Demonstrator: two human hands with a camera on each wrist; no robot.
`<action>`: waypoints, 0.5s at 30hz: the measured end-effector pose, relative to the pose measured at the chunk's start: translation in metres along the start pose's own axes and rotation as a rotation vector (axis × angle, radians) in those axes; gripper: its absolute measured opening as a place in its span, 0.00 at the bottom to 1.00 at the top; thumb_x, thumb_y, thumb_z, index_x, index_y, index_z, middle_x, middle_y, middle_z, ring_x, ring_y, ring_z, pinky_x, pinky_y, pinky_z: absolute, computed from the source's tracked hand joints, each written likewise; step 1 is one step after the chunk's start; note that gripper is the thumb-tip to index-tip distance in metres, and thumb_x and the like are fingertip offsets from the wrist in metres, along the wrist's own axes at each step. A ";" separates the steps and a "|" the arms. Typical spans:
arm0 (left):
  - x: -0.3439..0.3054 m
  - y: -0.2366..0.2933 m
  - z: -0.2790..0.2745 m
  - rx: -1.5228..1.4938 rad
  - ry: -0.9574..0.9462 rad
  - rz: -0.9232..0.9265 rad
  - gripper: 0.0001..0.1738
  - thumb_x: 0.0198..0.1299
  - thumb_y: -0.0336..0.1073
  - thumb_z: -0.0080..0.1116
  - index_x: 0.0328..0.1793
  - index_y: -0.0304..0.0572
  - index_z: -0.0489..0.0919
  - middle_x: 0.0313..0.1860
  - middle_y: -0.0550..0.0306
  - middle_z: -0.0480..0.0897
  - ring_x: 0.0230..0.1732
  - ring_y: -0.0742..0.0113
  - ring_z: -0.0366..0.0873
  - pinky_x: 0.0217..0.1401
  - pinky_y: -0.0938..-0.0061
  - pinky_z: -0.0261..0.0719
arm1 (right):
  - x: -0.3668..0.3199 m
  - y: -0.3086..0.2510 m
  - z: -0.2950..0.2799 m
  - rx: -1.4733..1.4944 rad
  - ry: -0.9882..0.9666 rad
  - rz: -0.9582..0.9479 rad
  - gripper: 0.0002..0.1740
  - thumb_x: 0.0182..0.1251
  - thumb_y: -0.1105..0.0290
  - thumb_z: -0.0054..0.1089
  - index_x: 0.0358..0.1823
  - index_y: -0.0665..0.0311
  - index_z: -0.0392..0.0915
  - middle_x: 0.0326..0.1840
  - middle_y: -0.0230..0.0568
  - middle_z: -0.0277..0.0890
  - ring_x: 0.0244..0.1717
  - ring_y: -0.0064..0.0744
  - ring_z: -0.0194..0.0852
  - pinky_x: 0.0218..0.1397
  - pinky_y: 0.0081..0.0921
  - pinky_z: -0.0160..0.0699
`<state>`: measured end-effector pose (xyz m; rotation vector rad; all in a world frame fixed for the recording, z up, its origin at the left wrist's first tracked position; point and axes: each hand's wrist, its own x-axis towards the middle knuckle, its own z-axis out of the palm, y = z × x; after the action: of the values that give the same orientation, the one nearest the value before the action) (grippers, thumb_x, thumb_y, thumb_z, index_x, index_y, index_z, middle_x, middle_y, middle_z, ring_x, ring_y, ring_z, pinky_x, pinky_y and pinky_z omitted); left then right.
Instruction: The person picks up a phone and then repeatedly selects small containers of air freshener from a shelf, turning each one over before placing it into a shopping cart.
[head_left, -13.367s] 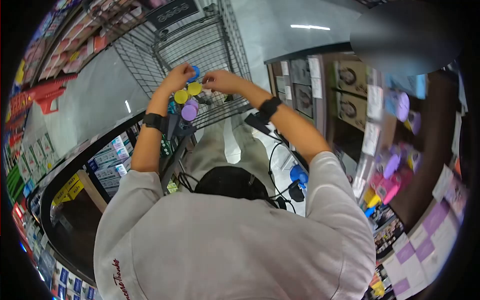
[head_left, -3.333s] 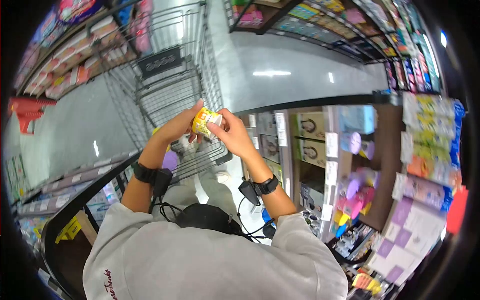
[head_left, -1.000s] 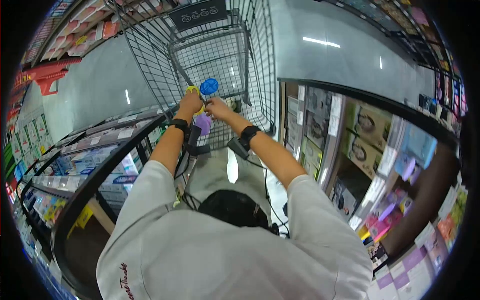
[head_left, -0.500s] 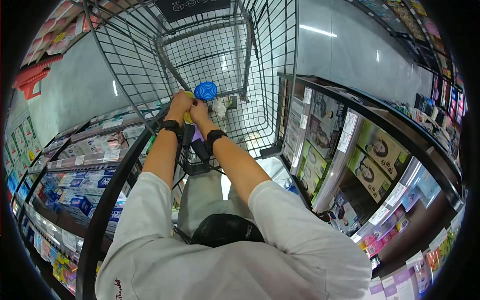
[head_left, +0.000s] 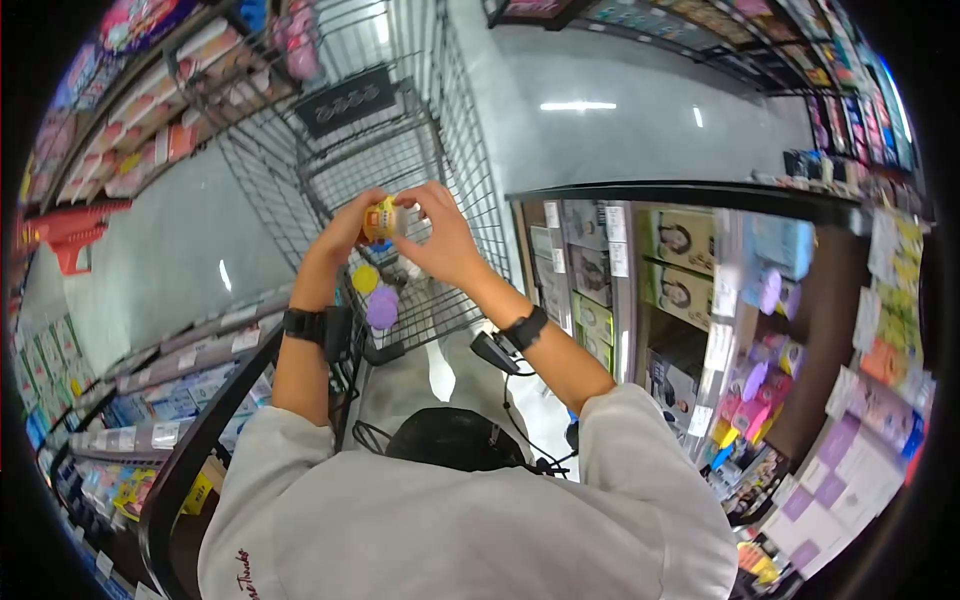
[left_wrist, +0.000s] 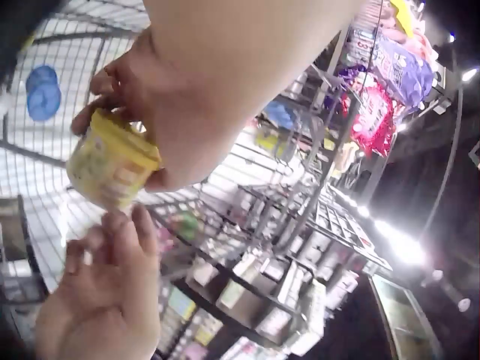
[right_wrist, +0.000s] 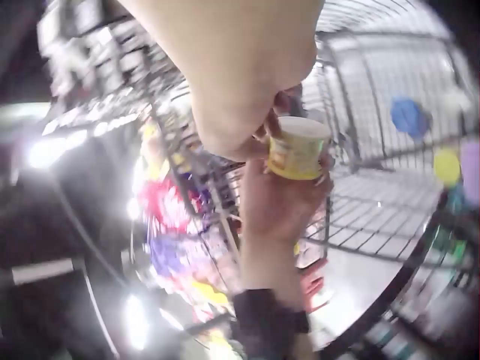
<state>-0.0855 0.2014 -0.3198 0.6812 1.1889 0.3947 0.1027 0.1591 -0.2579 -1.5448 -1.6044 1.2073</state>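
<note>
Head view: clamped in the left fingers (head_left: 372, 197), a yellow tub (head_left: 380, 220), lying on its side with its long axis running across toward the right fingers (head_left: 420, 194). White end turned to the right fingers; left fingers clearly the nearer, being in contact. Right fingers loosely bent, thumb spread apart from them, beside that white end. Below the left fingers, a yellow lid (head_left: 366, 279) and a purple lid (head_left: 382, 307) in the cart (head_left: 425, 340); partly hidden behind the tub, a blue lid (head_left: 380, 246). On the tub's side, an orange patch with pale marks, unreadable. Beyond the fingers, on the cart's dark panel (head_left: 345, 102), a row of round icons, lettering too small. On the shirt (head_left: 470, 530), well back from the fingers, red script, "Thanks" legible.

Left wrist view: tub tilted, yellow rim toward the left fingers, other end toward the right fingertips. Touching or just beside there: impossible to tell. Printed side blurred. Well apart from the fingers, a red bag (left_wrist: 375, 116), wording not readable.

Right wrist view: white end facing up, left fingers wrapped around the tub, right fingers close alongside. No legible label.
</note>
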 end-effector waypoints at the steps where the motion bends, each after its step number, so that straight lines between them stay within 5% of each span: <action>1: -0.004 0.013 0.016 0.017 -0.027 0.020 0.23 0.70 0.57 0.43 0.45 0.48 0.79 0.31 0.59 0.82 0.26 0.68 0.78 0.23 0.72 0.70 | -0.010 -0.024 -0.023 -0.062 0.095 -0.195 0.29 0.47 0.70 0.73 0.55 0.58 0.78 0.47 0.42 0.77 0.51 0.44 0.75 0.53 0.37 0.76; 2: -0.010 0.025 0.033 -0.153 -0.151 0.021 0.23 0.71 0.56 0.42 0.47 0.47 0.79 0.35 0.58 0.83 0.31 0.67 0.81 0.24 0.72 0.73 | -0.020 -0.042 -0.045 -0.129 0.186 -0.382 0.31 0.44 0.70 0.75 0.55 0.55 0.78 0.47 0.41 0.76 0.51 0.46 0.73 0.56 0.37 0.75; 3: -0.017 0.033 0.051 -0.325 -0.274 0.008 0.23 0.71 0.55 0.41 0.48 0.45 0.80 0.40 0.57 0.85 0.36 0.66 0.83 0.25 0.72 0.76 | -0.033 -0.053 -0.065 -0.149 0.212 -0.373 0.31 0.44 0.70 0.75 0.55 0.55 0.78 0.47 0.41 0.76 0.51 0.46 0.73 0.56 0.37 0.75; 4: -0.022 0.039 0.068 -0.315 -0.302 0.011 0.23 0.71 0.55 0.41 0.48 0.45 0.80 0.40 0.57 0.85 0.36 0.66 0.83 0.25 0.72 0.76 | -0.045 -0.063 -0.085 -0.219 0.219 -0.383 0.32 0.45 0.70 0.76 0.57 0.56 0.77 0.49 0.42 0.76 0.52 0.48 0.73 0.59 0.38 0.73; 6: -0.032 0.054 0.102 -0.386 -0.649 0.041 0.28 0.72 0.55 0.36 0.46 0.42 0.81 0.34 0.54 0.85 0.30 0.63 0.83 0.19 0.71 0.73 | -0.068 -0.074 -0.123 -0.302 0.249 -0.398 0.33 0.46 0.70 0.77 0.58 0.58 0.77 0.50 0.43 0.75 0.53 0.49 0.74 0.62 0.39 0.71; 8: -0.058 0.069 0.146 -0.318 -0.524 0.053 0.33 0.74 0.58 0.31 0.46 0.40 0.81 0.29 0.52 0.84 0.26 0.61 0.82 0.15 0.68 0.70 | -0.096 -0.081 -0.154 -0.289 0.251 -0.343 0.37 0.43 0.68 0.78 0.60 0.59 0.75 0.50 0.45 0.76 0.54 0.48 0.74 0.59 0.39 0.74; 10: -0.075 0.082 0.186 -0.230 -0.747 0.034 0.35 0.75 0.61 0.29 0.49 0.39 0.81 0.30 0.52 0.85 0.26 0.61 0.82 0.15 0.67 0.70 | -0.137 -0.088 -0.173 -0.191 0.364 -0.258 0.41 0.42 0.67 0.78 0.63 0.61 0.72 0.51 0.47 0.75 0.53 0.48 0.75 0.56 0.41 0.76; 12: -0.091 0.087 0.235 -0.180 -0.763 0.061 0.31 0.75 0.61 0.37 0.54 0.44 0.81 0.38 0.59 0.86 0.34 0.69 0.84 0.32 0.72 0.81 | -0.174 -0.091 -0.211 -0.105 0.390 -0.315 0.43 0.41 0.67 0.77 0.65 0.60 0.70 0.53 0.47 0.75 0.51 0.49 0.76 0.53 0.42 0.77; 15: -0.133 0.091 0.320 0.009 -0.719 0.108 0.24 0.76 0.55 0.44 0.56 0.43 0.78 0.43 0.59 0.85 0.40 0.69 0.83 0.38 0.75 0.80 | -0.249 -0.101 -0.255 -0.425 0.444 -0.277 0.41 0.43 0.68 0.74 0.65 0.60 0.70 0.58 0.46 0.72 0.57 0.50 0.75 0.57 0.37 0.78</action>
<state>0.1761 0.0991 -0.0971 0.8056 0.4735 0.2012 0.3226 -0.0233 -0.0216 -1.6237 -1.7555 0.3505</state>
